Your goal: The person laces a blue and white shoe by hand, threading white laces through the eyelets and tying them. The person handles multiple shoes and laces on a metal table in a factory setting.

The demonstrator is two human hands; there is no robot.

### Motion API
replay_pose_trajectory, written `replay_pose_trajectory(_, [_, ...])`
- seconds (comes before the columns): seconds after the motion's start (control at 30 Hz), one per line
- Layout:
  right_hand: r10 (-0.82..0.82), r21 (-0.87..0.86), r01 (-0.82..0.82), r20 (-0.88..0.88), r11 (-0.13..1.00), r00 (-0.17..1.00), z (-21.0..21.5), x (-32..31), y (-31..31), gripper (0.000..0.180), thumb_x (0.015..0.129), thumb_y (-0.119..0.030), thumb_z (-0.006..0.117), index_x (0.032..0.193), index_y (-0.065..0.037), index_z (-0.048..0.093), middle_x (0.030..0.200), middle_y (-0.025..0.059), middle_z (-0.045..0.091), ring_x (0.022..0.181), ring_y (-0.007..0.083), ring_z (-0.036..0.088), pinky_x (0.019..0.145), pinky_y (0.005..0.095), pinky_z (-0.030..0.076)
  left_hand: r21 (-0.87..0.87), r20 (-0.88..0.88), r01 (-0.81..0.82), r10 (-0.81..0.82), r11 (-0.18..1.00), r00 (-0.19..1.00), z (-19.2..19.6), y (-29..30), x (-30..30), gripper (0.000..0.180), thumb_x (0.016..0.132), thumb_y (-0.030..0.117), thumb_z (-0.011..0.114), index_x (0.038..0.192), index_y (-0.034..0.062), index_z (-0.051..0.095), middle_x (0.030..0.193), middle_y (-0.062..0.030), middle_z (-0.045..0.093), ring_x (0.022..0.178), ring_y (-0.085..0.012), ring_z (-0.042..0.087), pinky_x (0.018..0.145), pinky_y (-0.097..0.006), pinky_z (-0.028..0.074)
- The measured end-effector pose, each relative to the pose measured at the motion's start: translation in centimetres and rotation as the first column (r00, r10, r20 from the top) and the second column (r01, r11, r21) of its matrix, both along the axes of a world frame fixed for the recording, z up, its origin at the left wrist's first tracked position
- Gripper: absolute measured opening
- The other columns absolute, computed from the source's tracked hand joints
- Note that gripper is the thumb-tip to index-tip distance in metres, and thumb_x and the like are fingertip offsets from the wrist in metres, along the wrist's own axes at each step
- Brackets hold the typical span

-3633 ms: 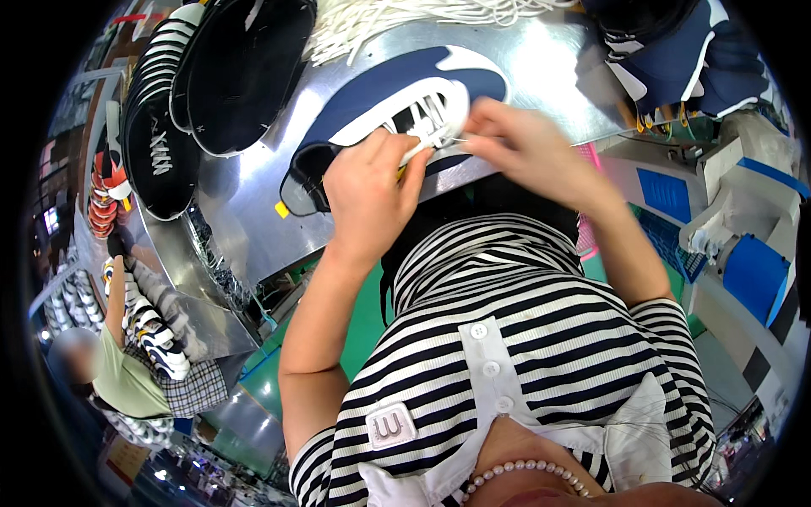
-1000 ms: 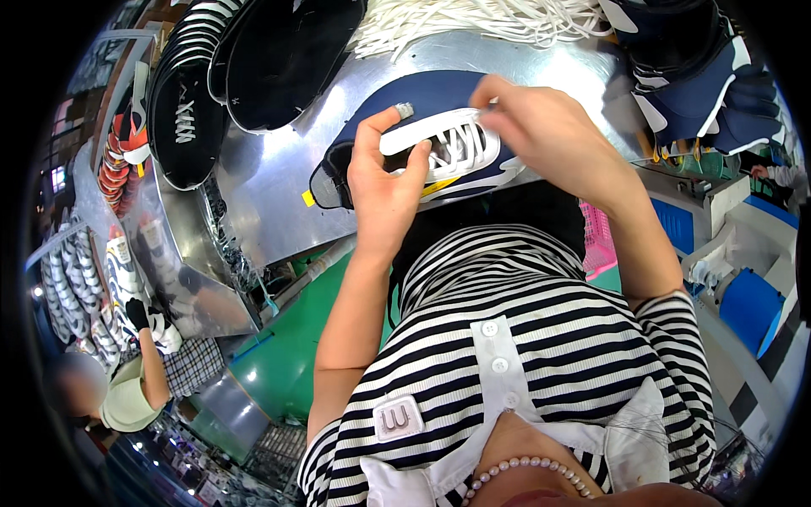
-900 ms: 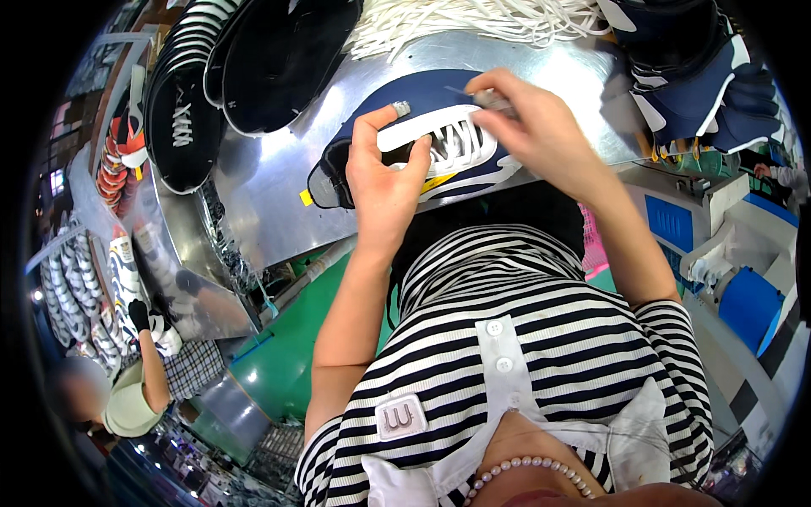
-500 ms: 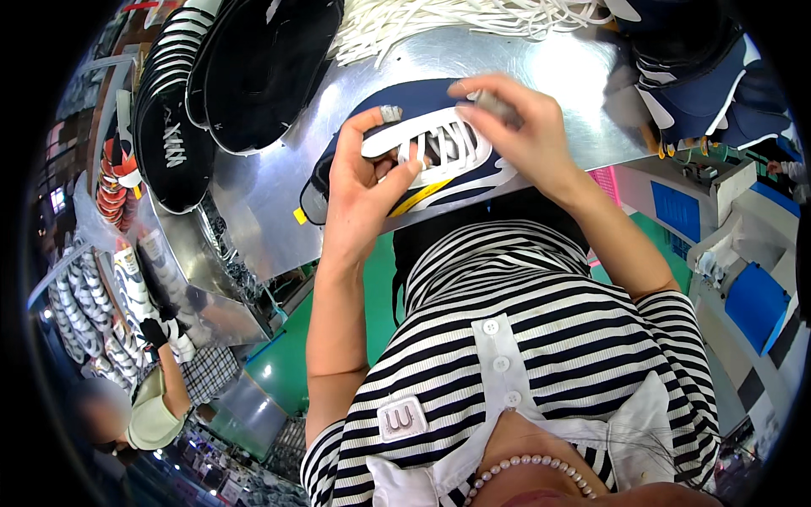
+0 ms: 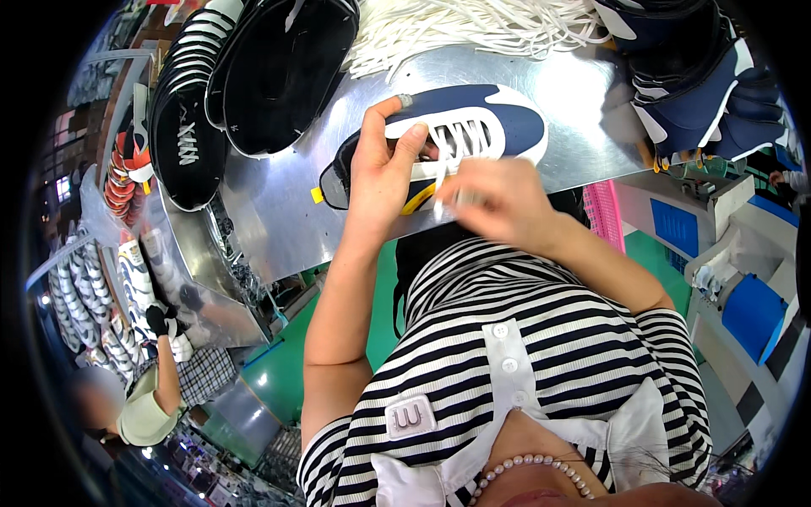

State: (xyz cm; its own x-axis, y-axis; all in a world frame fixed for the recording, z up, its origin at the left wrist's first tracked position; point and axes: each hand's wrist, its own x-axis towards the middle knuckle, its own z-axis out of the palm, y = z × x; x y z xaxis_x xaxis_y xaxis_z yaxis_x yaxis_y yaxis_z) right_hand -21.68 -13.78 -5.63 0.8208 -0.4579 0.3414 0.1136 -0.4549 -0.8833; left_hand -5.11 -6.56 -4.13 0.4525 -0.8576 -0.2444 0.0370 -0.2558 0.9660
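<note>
A navy and white shoe upper with a yellow stripe lies on its side on the metal table, its toe to the right. White shoelace crosses its eyelets in several rows. My left hand is closed on the upper near the collar, thumb on the white eyelet edge and a wrapped fingertip over the far side; some fingers are hidden inside. At the near side, my right hand is closed and blurred by motion, with a length of the white lace running from the eyelets to its fingers.
A heap of white laces lies at the back of the metal table. Black shoe parts stand at the left, stacked navy uppers at the right. A pink basket is below the table edge. Another person works at far left.
My right hand has moved from the far side of the upper to its near side, drawing the lace toward me. My left hand keeps its hold; the upper now sits slightly farther right in view.
</note>
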Motion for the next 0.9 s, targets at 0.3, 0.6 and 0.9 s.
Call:
replay_pose_trajectory(0.3, [-0.151, 0.458, 0.357, -0.426, 0.814, 0.892, 1.4, -4.5, -1.4, 0.018, 0.087, -0.011, 0.07, 0.102, 0.0, 0.073, 0.093, 0.0059, 0.072, 0.087, 0.0082, 0.064, 0.079, 0.0228, 0.049, 0.067, 0.764, 0.138, -0.14, 0.988, 0.629, 2.6, 6.0, -1.7, 0.051, 0.086, 0.01, 0.071, 0.129, -0.0024, 0.048, 0.105, -0.0211, 0.065, 0.093, -0.0373, 0.066, 0.081, -0.041, 0.051])
replay_pose_trajectory(0.6, [-0.165, 0.691, 0.245, -0.181, 0.68, 0.97, -0.1, 0.3, 0.9, 0.016, 0.086, -0.014, 0.073, 0.089, 0.001, 0.07, 0.077, -0.0029, 0.066, 0.069, 0.0035, 0.056, 0.06, 0.0203, 0.045, 0.063, 0.689, 0.092, -0.111, 0.994, 0.716, 1.0, 5.1, -1.5, 0.023, 0.086, 0.009, 0.07, 0.105, 0.0013, 0.059, 0.086, -0.0167, 0.068, 0.074, -0.0337, 0.066, 0.064, -0.04, 0.051])
replay_pose_trajectory(0.9, [-0.249, 0.482, 0.333, -0.232, 0.81, 0.94, -0.6, 1.6, 0.1, 0.021, 0.087, -0.018, 0.072, 0.096, 0.0, 0.065, 0.075, 0.001, 0.065, 0.068, 0.0045, 0.054, 0.059, 0.021, 0.043, 0.191, 0.762, 0.068, -0.191, 0.979, 0.619, 1.2, 3.7, -1.9, 0.032, 0.085, 0.026, 0.075, 0.101, 0.0031, 0.06, 0.075, -0.0123, 0.067, 0.059, -0.0213, 0.063, 0.056, -0.032, 0.046])
